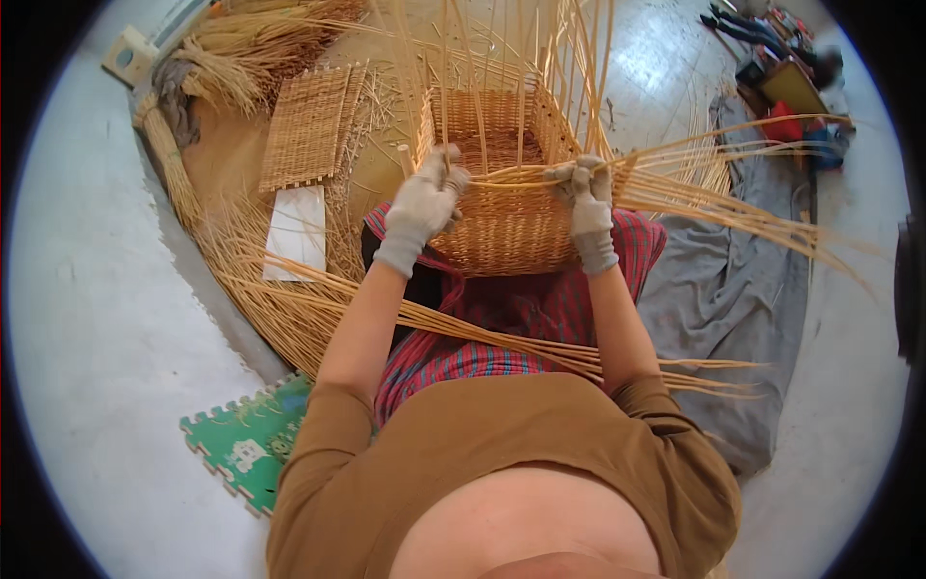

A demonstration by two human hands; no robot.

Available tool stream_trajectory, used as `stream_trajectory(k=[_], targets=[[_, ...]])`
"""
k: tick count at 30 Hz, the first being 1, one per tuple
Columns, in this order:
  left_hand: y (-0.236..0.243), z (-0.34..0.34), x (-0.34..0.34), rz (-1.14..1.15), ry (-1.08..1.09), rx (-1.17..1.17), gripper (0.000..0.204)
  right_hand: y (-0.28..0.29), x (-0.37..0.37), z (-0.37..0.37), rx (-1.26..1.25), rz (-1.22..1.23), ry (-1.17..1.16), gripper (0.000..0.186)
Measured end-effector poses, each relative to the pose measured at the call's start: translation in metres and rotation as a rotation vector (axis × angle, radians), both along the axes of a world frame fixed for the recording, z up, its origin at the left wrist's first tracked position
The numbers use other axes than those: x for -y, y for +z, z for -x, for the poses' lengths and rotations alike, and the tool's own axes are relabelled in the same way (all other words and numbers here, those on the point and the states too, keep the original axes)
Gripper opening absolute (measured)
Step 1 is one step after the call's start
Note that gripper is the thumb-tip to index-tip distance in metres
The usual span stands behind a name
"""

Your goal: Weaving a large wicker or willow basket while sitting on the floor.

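Observation:
A square wicker basket (506, 236) stands in front of me at my lap, with tall upright rods rising from its rim. My left hand (427, 198), in a pale work glove, is closed at the near left corner, its fingers at the rim and the foot of an upright rod. At the near right corner my gloved right hand (586, 198) pinches the rim where the long willow rods (714, 207) fan out to the right. A band of rods (516, 178) runs along the near rim between both hands. The fingertips are partly hidden behind the weave.
Loose willow rods (473, 331) lie across my lap, over a red plaid cloth (453, 365). Flat woven panels (307, 125) and straw bundles (231, 72) lie at the far left. A green foam mat (241, 439) is at the near left, a grey cloth (723, 289) at right.

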State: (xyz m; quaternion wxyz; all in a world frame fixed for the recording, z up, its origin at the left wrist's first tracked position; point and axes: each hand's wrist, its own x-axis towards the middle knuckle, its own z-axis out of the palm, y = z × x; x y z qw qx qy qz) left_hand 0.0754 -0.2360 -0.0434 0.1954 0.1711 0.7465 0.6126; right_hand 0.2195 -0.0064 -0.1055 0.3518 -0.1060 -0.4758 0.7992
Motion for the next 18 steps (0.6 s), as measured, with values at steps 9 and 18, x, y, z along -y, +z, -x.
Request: stream_trajectory(k=[9,18], targets=[[-0.043,-0.008,-0.026,-0.207,0.065,0.248,0.014,0.141,0.018,0.127,0.241,-0.990,0.231,0.030],[-0.036,0.002,-0.025,-0.171,0.045,0.284,0.011,0.092,0.027,0.089,-0.128,-0.627,-0.093,0.046]])
